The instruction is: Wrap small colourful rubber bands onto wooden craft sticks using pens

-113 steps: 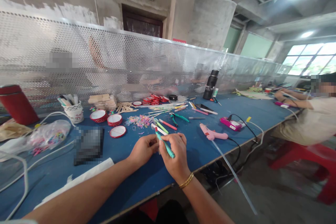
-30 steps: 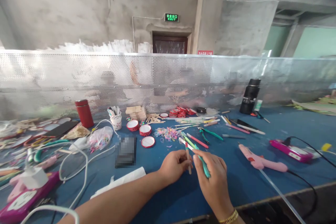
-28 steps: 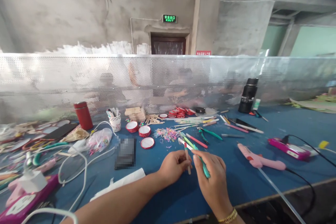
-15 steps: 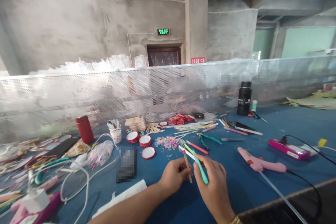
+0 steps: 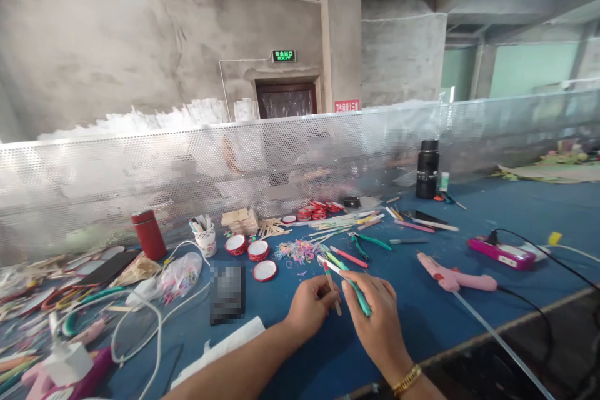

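Observation:
My left hand (image 5: 305,307) pinches a flat wooden stick (image 5: 327,269) with a red band near its upper end, held tilted above the blue table. My right hand (image 5: 379,311) is closed around a white and teal pen-like tool (image 5: 362,302), its kind unclear. The tool's white front end points toward the top of the stick; whether they touch I cannot tell. Just beyond my hands lie a pink-red marker (image 5: 349,257), a light green marker (image 5: 334,260) and a pile of small colourful bits (image 5: 300,251).
Teal-handled pliers (image 5: 372,242) lie past the markers. To the right are a pink glue gun (image 5: 457,276) and a magenta power strip (image 5: 501,254). Left stand small red-rimmed tins (image 5: 258,251), a pen cup (image 5: 205,240) and a red flask (image 5: 149,235). A perforated screen (image 5: 140,169) edges the table.
The view has shifted slightly, showing more of my right wrist and its gold bracelet. Both hands keep their holds, with little movement of the stick and tool.

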`<move>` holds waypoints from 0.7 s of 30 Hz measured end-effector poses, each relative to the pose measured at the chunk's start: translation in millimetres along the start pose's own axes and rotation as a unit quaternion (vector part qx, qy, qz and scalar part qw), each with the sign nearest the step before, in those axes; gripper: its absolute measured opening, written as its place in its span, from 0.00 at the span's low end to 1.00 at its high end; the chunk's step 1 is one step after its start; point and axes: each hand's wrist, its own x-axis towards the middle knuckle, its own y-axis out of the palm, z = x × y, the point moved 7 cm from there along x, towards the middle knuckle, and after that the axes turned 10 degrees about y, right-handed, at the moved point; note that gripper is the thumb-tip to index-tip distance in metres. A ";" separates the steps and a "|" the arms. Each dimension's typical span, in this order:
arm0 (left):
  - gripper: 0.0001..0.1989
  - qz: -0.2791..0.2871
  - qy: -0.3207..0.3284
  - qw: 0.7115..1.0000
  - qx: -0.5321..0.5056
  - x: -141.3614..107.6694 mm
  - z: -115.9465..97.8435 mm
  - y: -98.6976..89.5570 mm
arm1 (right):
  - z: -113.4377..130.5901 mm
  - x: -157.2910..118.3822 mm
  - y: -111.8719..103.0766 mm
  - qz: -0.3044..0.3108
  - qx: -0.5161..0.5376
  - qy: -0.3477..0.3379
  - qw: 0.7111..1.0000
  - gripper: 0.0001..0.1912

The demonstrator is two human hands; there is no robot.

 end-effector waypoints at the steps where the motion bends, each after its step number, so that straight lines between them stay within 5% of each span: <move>1: 0.11 0.002 -0.001 1.000 -0.001 -0.1 0.9 0.2 | 1.7 0.1 -0.4 0.007 0.005 -0.004 1.000 0.11; 11: 0.13 0.002 -0.013 1.000 -0.004 3.7 4.5 -0.1 | 3.7 1.6 -11.0 -0.028 0.051 0.002 0.998 0.06; 21: 0.13 0.014 0.021 1.000 -0.019 6.4 1.0 -0.5 | 9.0 4.5 -3.5 0.026 0.055 0.013 0.998 0.03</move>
